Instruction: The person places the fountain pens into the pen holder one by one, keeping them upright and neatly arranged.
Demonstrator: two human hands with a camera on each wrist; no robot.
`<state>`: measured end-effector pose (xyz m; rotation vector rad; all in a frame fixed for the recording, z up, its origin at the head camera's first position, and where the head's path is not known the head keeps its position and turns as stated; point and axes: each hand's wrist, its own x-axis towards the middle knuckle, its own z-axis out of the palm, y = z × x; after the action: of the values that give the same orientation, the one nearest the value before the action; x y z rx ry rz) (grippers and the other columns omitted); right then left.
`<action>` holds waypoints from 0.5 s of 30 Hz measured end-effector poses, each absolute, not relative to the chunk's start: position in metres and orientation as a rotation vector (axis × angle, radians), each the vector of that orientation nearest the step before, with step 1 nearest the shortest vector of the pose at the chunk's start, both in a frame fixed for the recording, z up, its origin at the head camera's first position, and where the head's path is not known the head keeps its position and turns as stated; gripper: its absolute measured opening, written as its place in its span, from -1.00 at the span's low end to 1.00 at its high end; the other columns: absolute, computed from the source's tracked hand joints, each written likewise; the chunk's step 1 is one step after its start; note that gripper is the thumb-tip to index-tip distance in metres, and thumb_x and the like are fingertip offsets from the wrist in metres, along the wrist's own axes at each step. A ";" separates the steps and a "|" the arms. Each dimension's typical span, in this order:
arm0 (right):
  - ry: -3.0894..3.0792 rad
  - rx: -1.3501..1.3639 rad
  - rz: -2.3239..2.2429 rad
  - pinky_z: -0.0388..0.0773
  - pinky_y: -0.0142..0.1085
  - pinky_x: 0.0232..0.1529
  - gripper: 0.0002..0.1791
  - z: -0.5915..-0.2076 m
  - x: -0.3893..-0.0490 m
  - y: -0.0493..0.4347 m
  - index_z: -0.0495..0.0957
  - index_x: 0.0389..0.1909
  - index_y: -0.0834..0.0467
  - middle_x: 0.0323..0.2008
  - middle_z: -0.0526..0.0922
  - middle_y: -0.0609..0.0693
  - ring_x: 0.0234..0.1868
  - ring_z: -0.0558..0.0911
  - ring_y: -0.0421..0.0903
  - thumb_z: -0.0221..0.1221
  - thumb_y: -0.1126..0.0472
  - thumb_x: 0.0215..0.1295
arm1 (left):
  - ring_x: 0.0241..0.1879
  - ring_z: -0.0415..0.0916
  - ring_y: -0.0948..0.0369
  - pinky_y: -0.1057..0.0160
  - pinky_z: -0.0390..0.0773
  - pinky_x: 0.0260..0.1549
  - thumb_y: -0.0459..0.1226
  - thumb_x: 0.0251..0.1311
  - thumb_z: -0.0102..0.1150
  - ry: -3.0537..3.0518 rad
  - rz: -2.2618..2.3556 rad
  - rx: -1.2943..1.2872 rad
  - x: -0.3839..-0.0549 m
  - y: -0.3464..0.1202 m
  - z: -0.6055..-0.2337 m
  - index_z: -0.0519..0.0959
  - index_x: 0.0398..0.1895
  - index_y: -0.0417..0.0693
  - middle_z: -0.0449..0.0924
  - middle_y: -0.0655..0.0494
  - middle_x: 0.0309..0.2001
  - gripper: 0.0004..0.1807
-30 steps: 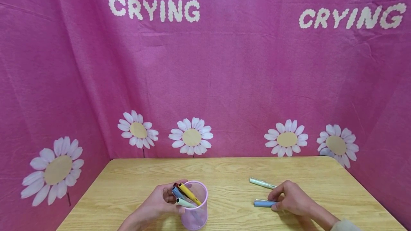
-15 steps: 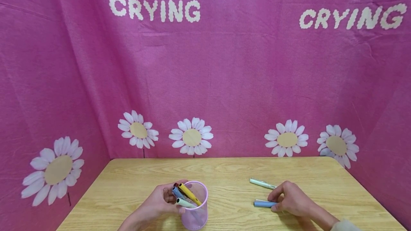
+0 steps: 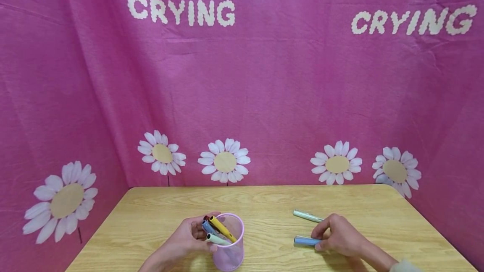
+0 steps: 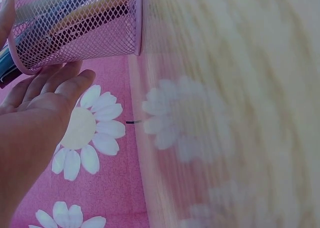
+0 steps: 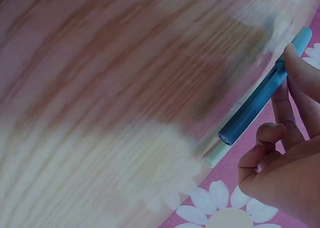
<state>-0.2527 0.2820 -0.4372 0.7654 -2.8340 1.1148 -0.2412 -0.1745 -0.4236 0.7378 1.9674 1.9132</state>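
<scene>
My left hand (image 3: 189, 236) grips a pink mesh pen cup (image 3: 232, 255) near its rim, thumb in front and fingers behind. Several pens lean out of the cup toward that hand: a yellow pen (image 3: 223, 228), a blue one, a pale green one and a dark red one. On the right, my right hand (image 3: 340, 236) pinches a blue pen (image 3: 306, 241) between thumb and fingers. The right wrist view shows this blue pen (image 5: 255, 102) slanting clear of the table, its other fingers curled below. Just behind lies a pale green pen (image 3: 307, 215), partly hidden by the right hand.
The wooden table (image 3: 264, 200) ends at a pink curtain (image 3: 272, 95) with daisies and lettering, which hangs along the back and both sides. Bare wood separates the cup from the pens on the right.
My right hand has shifted slightly left with the blue pen. The left hand and the pen cup have stayed where they were.
</scene>
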 end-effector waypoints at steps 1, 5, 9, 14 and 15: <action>-2.838 0.760 1.117 0.51 -0.31 -0.17 -0.78 -0.437 -0.252 0.281 0.83 -0.36 0.03 -0.39 0.74 -0.27 -0.23 0.55 -0.28 0.61 0.31 -0.03 | -0.15 0.58 0.21 0.32 0.58 -0.09 -0.45 0.21 0.48 1.976 1.908 0.739 -0.241 -0.175 -0.424 0.32 0.51 -0.44 0.70 -0.12 0.09 -0.18; -2.837 0.760 1.142 0.50 -0.34 -0.23 -0.80 -0.434 -0.252 0.279 0.82 -0.37 0.03 -0.40 0.73 -0.25 -0.27 0.54 -0.26 0.61 0.31 -0.01 | -0.10 0.60 0.18 0.31 0.58 -0.02 -0.45 0.22 0.47 1.981 1.907 0.738 -0.241 -0.174 -0.424 0.31 0.51 -0.44 0.68 -0.16 0.13 -0.19; -2.830 0.754 1.183 0.48 -0.35 -0.27 -0.81 -0.431 -0.251 0.276 0.81 -0.37 0.03 -0.42 0.73 -0.23 -0.29 0.55 -0.25 0.60 0.30 0.01 | -0.07 0.61 0.15 0.30 0.58 0.03 -0.44 0.23 0.47 1.964 1.919 0.727 -0.240 -0.174 -0.423 0.31 0.51 -0.44 0.67 -0.17 0.17 -0.19; -2.814 0.731 1.218 0.42 -0.36 -0.35 -0.81 -0.429 -0.247 0.272 0.81 -0.37 0.04 -0.45 0.72 -0.21 -0.33 0.55 -0.18 0.60 0.29 0.01 | -0.06 0.61 0.14 0.29 0.59 0.03 -0.44 0.23 0.47 1.973 1.913 0.716 -0.239 -0.174 -0.422 0.30 0.52 -0.44 0.67 -0.19 0.17 -0.18; -2.810 0.728 1.222 0.41 -0.36 -0.36 -0.81 -0.428 -0.247 0.272 0.81 -0.37 0.05 -0.45 0.72 -0.21 -0.34 0.55 -0.18 0.60 0.30 0.02 | -0.06 0.61 0.13 0.29 0.59 0.04 -0.44 0.23 0.47 1.977 1.910 0.711 -0.239 -0.174 -0.422 0.30 0.52 -0.44 0.67 -0.19 0.16 -0.18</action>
<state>-0.2469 0.2717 -0.4283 0.7285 -2.8098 1.2221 -0.2393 -0.1736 -0.4217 0.7105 1.9772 1.9102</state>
